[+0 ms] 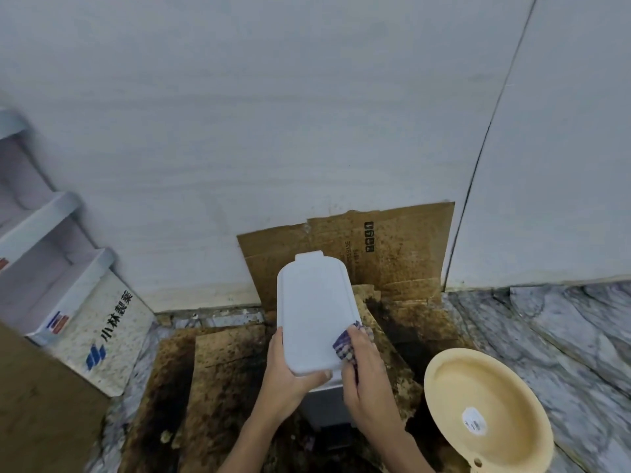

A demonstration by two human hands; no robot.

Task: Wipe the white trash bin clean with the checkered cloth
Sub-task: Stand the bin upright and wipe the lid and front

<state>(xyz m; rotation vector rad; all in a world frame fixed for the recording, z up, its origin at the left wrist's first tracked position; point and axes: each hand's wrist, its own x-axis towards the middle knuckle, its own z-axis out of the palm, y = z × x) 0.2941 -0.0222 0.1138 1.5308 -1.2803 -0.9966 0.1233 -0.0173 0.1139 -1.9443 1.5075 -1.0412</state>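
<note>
On stained cardboard (pixel 218 370) against the far wall, the white plastic trash bin (pixel 312 312) is gripped at its lid's near-left corner by the left hand (pixel 290 373) while the right hand (pixel 363 367) presses the blue checkered cloth (pixel 345 344) to the near-right edge; wiping appears underway, sides remaining.

I see the white trash bin (pixel 316 315) hemmed at the far side by stained cardboard (pixel 403 247) leaning on the wall (pixel 273 114). To its right, near, a cream basin (pixel 485 404) narrows the gap; left, a printed display stand (pixel 85 315) stands well apart. Floor between stand and bin lies open over flattened cardboard.
</note>
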